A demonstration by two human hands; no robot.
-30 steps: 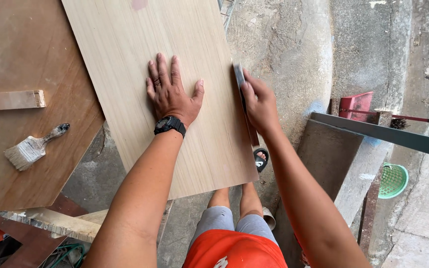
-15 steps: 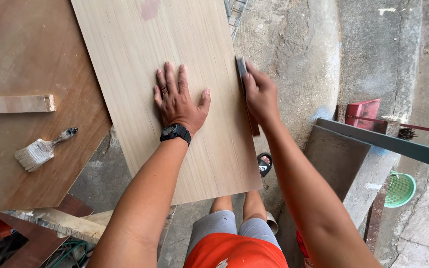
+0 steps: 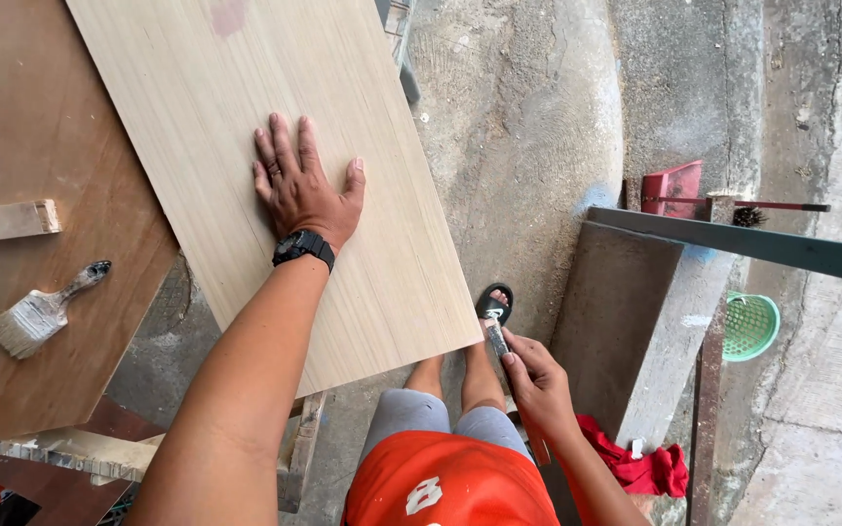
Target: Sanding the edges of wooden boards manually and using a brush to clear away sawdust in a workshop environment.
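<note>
The left hand (image 3: 302, 190) is lying open and flat on the pale wooden laminate board (image 3: 275, 117) at frame centre. The right hand (image 3: 538, 380) is gripping a slim grey metal tool (image 3: 495, 336) just off the board's lower right corner.

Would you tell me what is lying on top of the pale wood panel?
Only the left hand lies flat on the pale wood panel; what the panel covers underneath is hidden.

No packages, labels (or screens).

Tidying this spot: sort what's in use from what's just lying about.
In use: left hand flat on pale wood panel; right hand holding a slim file-like tool.
Lying about: paintbrush, wood block, green basket, red cloth, red dustpan.
</note>
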